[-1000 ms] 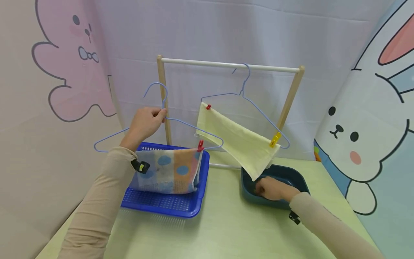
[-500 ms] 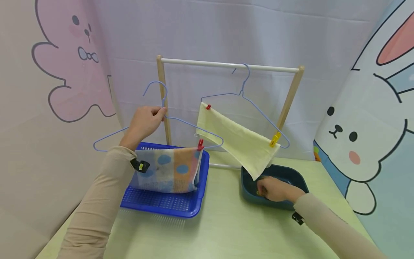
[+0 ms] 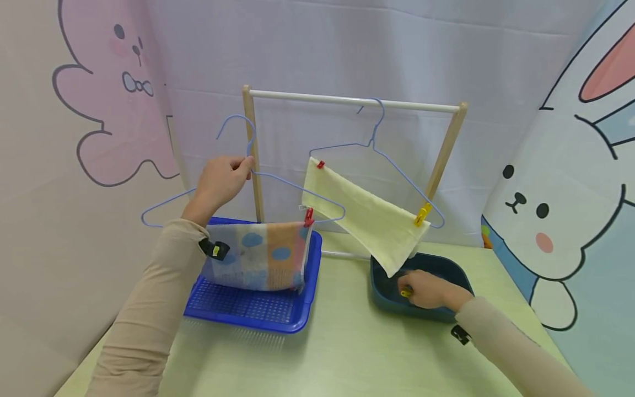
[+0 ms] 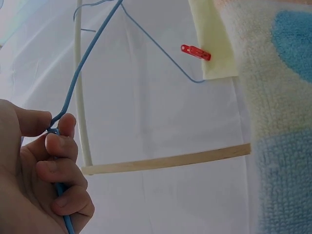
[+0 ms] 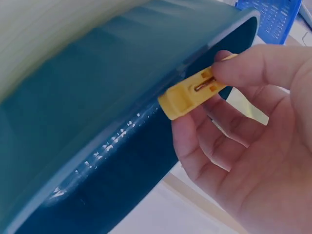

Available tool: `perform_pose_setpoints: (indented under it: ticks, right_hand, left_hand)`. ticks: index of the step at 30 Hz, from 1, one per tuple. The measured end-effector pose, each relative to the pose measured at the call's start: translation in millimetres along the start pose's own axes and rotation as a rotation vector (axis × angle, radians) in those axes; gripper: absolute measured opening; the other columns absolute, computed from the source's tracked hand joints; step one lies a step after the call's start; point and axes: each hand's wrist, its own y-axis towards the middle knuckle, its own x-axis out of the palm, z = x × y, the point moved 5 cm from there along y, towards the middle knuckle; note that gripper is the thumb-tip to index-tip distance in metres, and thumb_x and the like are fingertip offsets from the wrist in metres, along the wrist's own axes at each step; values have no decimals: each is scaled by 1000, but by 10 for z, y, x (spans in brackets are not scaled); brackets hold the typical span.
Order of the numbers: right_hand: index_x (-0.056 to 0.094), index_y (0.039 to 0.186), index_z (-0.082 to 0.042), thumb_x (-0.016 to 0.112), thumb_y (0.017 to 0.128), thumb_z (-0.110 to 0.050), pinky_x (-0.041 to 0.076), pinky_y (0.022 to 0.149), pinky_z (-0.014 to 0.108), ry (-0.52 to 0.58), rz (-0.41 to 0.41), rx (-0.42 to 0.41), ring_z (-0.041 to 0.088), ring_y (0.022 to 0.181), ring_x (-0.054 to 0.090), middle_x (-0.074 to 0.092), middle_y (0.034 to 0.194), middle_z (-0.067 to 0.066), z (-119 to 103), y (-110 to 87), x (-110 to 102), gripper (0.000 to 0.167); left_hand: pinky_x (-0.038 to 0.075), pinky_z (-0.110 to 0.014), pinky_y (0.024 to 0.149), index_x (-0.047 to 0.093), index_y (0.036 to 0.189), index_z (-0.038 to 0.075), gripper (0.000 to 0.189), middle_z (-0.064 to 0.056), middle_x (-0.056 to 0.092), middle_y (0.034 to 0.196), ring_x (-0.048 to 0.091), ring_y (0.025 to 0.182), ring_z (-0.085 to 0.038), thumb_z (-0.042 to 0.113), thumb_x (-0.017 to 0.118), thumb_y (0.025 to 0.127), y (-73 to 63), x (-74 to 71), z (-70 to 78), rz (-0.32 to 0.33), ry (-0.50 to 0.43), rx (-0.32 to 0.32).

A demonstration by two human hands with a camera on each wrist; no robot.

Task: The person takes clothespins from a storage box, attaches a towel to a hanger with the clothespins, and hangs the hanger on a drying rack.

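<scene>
Towel (image 3: 268, 256) in a dotted print hangs from a blue hanger (image 4: 87, 55) over a basket (image 3: 310, 298) on the desk (image 3: 347, 353), a red clip (image 3: 309, 216) at its right corner. A person's left hand (image 3: 220, 179) grips the hanger below its hook; the right hand (image 3: 428, 289) pinches a yellow clip (image 5: 192, 95) over a dark tub (image 3: 414, 310). Behind, a pale cloth (image 3: 362, 212) hangs, clipped, on a rack (image 3: 446, 149).

Even, bright light fills the head view, with soft shadows on the surface (image 3: 352, 336). White glints speckle the tub (image 5: 107, 97).
</scene>
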Motion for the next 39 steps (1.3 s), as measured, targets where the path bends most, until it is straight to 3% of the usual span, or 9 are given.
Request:
perform_pose_setpoints:
  ticks: [6,15,20,30,39]
  right_hand:
    - [57,81,-17,57,82,2,38,61,31,-5,22,-37,11,66,41,47,78,-6,-16,-27,-29,19]
    - [50,72,-16,56,86,-1,30,56,29,35,48,-70,8,60,33,40,70,-5,-85,-42,-73,21]
    - [55,73,-16,58,85,-3,33,56,28,41,48,-73,8,61,37,44,72,-6,-107,-46,-95,18]
    - [63,81,-16,63,82,-3,42,58,28,127,-14,-73,9,63,48,52,77,-6,-224,-84,-185,13]
    - [57,77,-19,64,80,-1,41,57,25,139,-47,-190,5,62,43,48,73,-10,-444,-86,-172,20]
  left_hand:
    - [29,-33,50,65,75,7,48,-7,51,61,37,53,-21,40,40,100,16,-71,56,27,2,18]
    - [29,-34,51,62,72,10,50,-3,47,58,37,53,-20,46,39,98,44,-215,138,72,-14,-12]
    - [29,-33,50,63,72,10,49,0,43,54,37,52,-18,46,40,98,69,-272,187,79,-8,-17]
    - [28,-31,50,62,77,10,50,0,39,55,34,54,-17,48,37,99,116,-340,212,60,-10,-63]
    - [26,-29,49,63,81,9,45,-5,46,68,32,54,-16,42,38,100,144,-272,242,12,-64,-73]
